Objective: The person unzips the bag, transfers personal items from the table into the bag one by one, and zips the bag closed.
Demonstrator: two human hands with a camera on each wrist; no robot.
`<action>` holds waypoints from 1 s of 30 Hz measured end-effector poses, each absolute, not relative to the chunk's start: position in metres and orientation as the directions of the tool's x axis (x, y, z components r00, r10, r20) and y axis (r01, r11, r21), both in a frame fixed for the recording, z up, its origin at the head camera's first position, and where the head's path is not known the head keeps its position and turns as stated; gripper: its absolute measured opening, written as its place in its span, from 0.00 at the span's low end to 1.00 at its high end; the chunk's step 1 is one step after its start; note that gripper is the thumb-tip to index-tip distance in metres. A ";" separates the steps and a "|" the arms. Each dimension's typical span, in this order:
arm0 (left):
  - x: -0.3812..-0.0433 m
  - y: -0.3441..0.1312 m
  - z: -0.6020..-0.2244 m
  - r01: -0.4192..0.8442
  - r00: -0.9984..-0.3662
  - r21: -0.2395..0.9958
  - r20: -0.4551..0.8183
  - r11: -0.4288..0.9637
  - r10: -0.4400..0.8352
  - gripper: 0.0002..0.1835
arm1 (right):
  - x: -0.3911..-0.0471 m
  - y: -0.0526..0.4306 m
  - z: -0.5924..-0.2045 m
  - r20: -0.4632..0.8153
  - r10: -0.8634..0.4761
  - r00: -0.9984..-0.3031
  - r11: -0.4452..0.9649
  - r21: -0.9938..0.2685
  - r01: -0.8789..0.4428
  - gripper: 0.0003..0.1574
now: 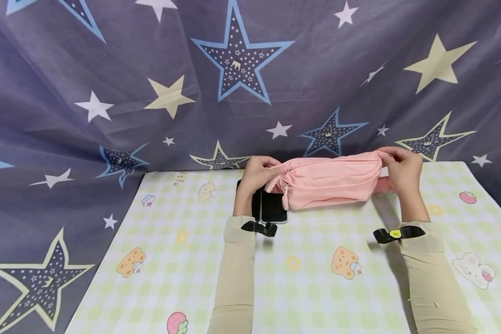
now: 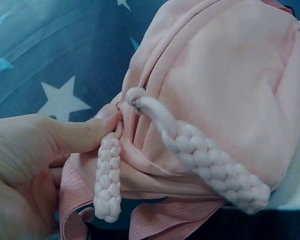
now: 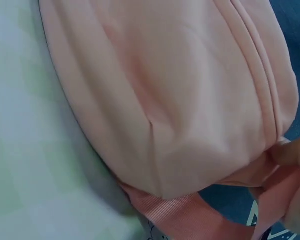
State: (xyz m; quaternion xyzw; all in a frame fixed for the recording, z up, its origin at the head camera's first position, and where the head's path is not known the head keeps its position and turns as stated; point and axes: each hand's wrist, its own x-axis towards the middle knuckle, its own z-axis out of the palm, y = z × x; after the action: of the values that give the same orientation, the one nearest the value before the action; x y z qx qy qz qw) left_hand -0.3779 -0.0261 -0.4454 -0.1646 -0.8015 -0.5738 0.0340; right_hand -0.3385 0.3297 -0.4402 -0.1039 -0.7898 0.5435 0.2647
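Observation:
A pink fabric waist bag (image 1: 334,181) is stretched sideways between both hands at the back of the table. My left hand (image 1: 256,175) pinches its left end between thumb and fingers, beside a braided zipper pull (image 2: 108,180). A second braided pull (image 2: 217,162) hangs from the front zipper. My right hand (image 1: 405,169) pinches the bag's upper right corner, where the pink webbing strap (image 3: 190,215) loops beneath. The zippers look closed. Under the left hand and the bag's left end lies a phone (image 1: 274,208) with a dark screen, partly covered.
Left of the phone, another dark flat object (image 1: 256,206) is mostly hidden by the left hand and wrist. A checked tablecloth (image 1: 309,287) printed with cartoon bears covers the table. A dark star-patterned curtain (image 1: 275,120) hangs right behind its back edge.

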 end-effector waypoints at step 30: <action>-0.380 -0.025 -0.454 0.236 -0.961 0.954 0.200 0.187 0.193 0.11 | -0.307 0.276 -0.392 0.625 0.287 -0.726 0.567 -0.722 -0.396 0.12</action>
State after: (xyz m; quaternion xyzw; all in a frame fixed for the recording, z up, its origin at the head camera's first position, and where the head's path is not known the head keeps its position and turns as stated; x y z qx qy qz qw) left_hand -0.3801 -0.0246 -0.4541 -0.1392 -0.7702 -0.6221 0.0175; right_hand -0.3065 0.2760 -0.3925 0.0339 -0.8049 0.4639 0.3684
